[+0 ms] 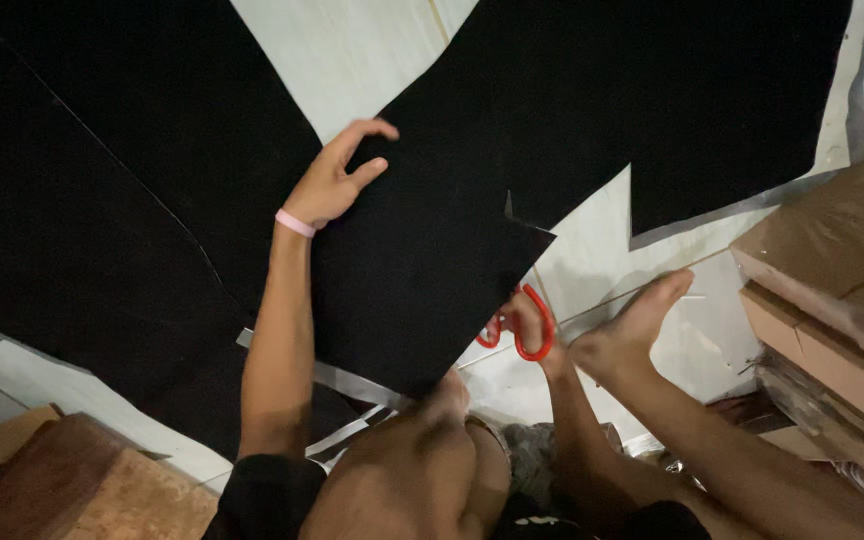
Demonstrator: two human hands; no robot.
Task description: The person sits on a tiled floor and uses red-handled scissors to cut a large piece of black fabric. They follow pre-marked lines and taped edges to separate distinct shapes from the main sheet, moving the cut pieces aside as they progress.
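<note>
While pinning black sheet (432, 250) flat with spread left hand (332, 185), gripping red scissors (524, 325) in right hand (527, 320); cut partly done, much uncut.

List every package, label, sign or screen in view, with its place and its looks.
Stack of cardboard boxes: right edge, brown, flat, wrapped in clear film.
Cardboard box: lower left corner, brown, plain top.
Cardboard scrap: left edge beside that box, tan, bent.
No labels, signs or screens show.
</note>
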